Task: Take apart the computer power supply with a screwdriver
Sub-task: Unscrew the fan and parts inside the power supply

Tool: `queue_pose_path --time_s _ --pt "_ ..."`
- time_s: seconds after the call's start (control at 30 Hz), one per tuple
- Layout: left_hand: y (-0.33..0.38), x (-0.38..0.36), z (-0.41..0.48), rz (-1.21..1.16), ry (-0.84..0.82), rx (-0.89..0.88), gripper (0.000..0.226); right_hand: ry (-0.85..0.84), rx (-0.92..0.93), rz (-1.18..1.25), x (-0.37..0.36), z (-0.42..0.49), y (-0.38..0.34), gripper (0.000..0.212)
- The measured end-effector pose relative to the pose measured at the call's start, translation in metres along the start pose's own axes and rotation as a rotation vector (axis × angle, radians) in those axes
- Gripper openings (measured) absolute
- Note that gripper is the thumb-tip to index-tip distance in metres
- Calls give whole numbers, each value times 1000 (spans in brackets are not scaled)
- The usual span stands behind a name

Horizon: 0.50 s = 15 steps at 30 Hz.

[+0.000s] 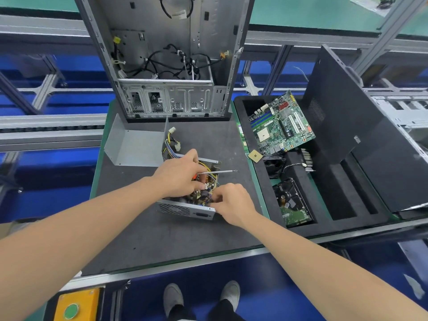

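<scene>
The left hand (183,177) is curled round the orange grip of the screwdriver (217,171). The shaft sticks out flat to the right, its tip idle over the mat. I'd guess the tool is parked in the palm so the fingertips are free to dig into the box without setting it down. The right hand (231,200) comes in from the near corner with its fingers bent down inside. I cannot tell whether they pinch anything, because the knuckles hide it.

Both hands are in the power supply (185,208), which sits open-topped in the middle of the dark mat (173,239). Its circuit board (209,185) shows between the 2 hands. To my eye they're working the board or its leads loose, with the screws probably done.

Its grey cover (134,147) lies off to the back left, out of the way, with the wire bundle (171,140) trailing beside it. Behind stands the gutted computer case (166,66). On the right, the foam tray (301,228) holds sorted parts, including the motherboard (281,122) and a hard drive (293,205).
</scene>
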<state>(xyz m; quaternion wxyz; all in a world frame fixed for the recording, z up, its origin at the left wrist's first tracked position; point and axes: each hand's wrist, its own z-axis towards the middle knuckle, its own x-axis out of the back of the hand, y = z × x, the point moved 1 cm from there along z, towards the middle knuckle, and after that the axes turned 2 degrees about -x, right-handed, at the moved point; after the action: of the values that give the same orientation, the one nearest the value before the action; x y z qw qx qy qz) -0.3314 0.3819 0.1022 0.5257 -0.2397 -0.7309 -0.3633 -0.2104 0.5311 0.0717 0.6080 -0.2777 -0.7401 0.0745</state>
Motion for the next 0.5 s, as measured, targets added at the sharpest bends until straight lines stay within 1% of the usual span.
queue_pose_path --time_s 0.07,0.27,0.4,0.5 --pt "0 0 0 -10 -3 5 19 11 -9 9 -1 0 1 29" --pt "1 0 1 -17 -5 15 21 20 -12 12 -1 0 0 12" --pt "1 1 1 -18 -8 20 21 15 -9 -11 -2 1 0 20" --pt "2 1 1 -13 -6 22 21 18 -36 2 -2 1 0 17"
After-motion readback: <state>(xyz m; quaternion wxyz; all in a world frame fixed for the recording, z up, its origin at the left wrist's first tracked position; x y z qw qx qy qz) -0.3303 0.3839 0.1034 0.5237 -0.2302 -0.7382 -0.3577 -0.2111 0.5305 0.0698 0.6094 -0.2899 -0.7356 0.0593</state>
